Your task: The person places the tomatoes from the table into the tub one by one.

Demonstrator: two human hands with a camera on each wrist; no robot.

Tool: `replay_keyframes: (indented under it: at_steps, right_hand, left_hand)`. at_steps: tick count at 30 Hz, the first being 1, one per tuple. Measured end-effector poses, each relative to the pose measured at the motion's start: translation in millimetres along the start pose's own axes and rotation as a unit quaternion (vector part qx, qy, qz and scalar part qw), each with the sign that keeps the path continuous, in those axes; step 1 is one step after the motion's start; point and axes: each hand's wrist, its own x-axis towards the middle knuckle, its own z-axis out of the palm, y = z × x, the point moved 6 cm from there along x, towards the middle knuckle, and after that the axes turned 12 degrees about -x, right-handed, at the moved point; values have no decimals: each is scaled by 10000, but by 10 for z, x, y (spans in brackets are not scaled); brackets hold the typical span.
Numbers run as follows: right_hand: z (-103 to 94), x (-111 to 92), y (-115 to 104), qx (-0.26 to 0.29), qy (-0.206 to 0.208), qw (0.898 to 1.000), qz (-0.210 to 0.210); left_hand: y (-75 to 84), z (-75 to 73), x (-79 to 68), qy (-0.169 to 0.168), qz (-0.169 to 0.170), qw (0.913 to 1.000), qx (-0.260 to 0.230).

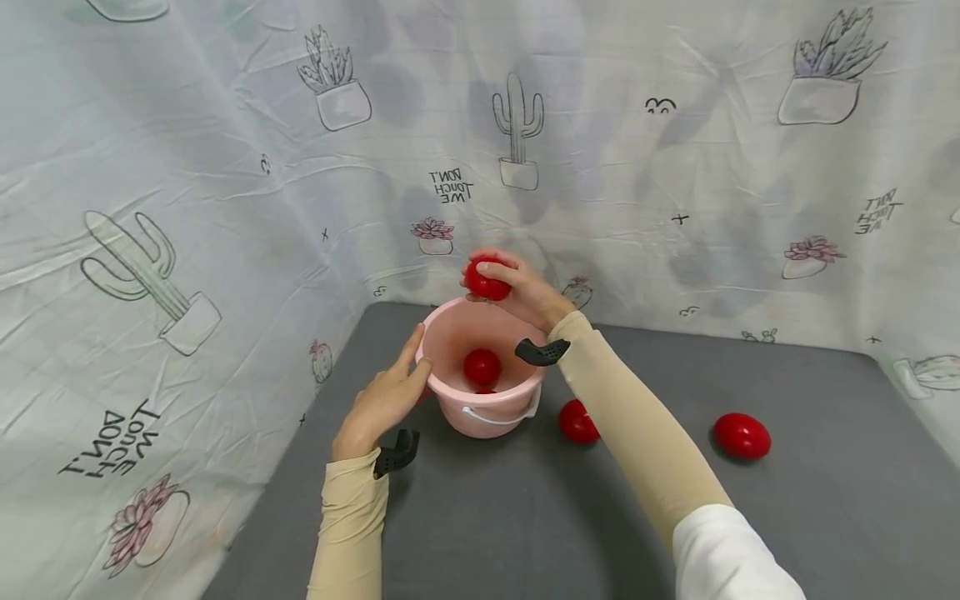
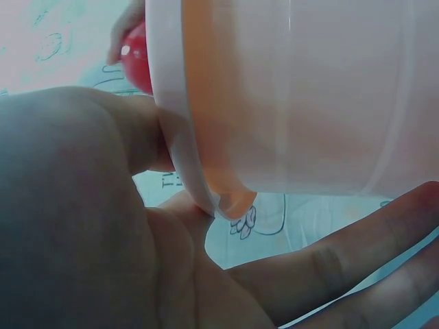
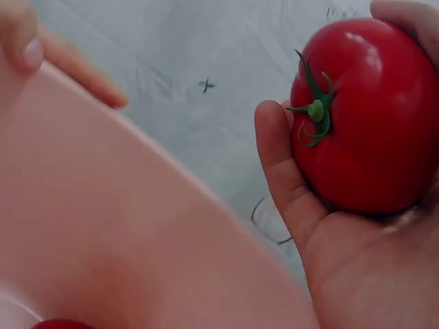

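Observation:
My right hand (image 1: 534,298) holds a red tomato (image 1: 487,279) above the far rim of a pink bucket (image 1: 480,417). In the right wrist view this tomato (image 3: 374,130) shows a green stem, and the fingers curl around its sides. At the bucket's left side, my left hand (image 1: 386,404) holds the rim, with the thumb over the edge and other fingers stretched along the outside. Inside the bucket lies one tomato (image 1: 482,367), with part of another red one showing in front of it. The left wrist view shows the bucket's wall (image 2: 309,96) close up.
Right of the bucket, a tomato (image 1: 577,422) lies partly behind my right forearm. Another tomato (image 1: 742,436) sits farther right on the grey table (image 1: 495,517). A white handle (image 1: 498,419) hangs at the bucket's front. Patterned cloth (image 1: 600,208) walls the back and left.

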Motion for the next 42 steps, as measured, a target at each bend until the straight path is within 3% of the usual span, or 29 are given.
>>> replay_keyframes:
  at_steps: [3, 5, 10, 13, 22, 25, 28, 30, 37, 42]
  right_hand:
    - [-32, -28, 81, -329, -72, 9992, 212]
    - [-32, -53, 114, -861, -170, 9955, 350]
    - [23, -130, 176, -2073, -458, 9730, 909]
    - [62, -149, 211, -2187, -620, 9667, 1172]
    - [104, -130, 277, -2436, -963, 9556, 1353]
    - [114, -114, 320, -2948, -1219, 9365, 1454]
    - [137, -93, 399, -3553, -1577, 9081, 1558]
    - [149, -87, 461, -3741, -1764, 8948, 1680]
    - [127, -124, 580, -3685, -1832, 8860, 2136]
    - [133, -105, 593, -4035, -1925, 8691, 2117]
  left_hand:
    - [19, 28, 4, -16, -53, 10000, 29]
    - [34, 47, 8, -59, -85, 9999, -35]
    - [83, 75, 23, -130, -37, 9998, -130]
    - [107, 71, 30, -137, 10, 9998, -124]
    - [105, 63, 20, -174, -114, 9997, -107]
    - [93, 76, 16, -150, -146, 9997, -114]
    - [77, 86, 8, -130, -171, 9997, -127]
    - [60, 93, 9, -114, -189, 9997, -127]
    - [49, 118, 22, -82, -187, 9997, -121]
    - [37, 116, 20, -82, -218, 9996, -160]
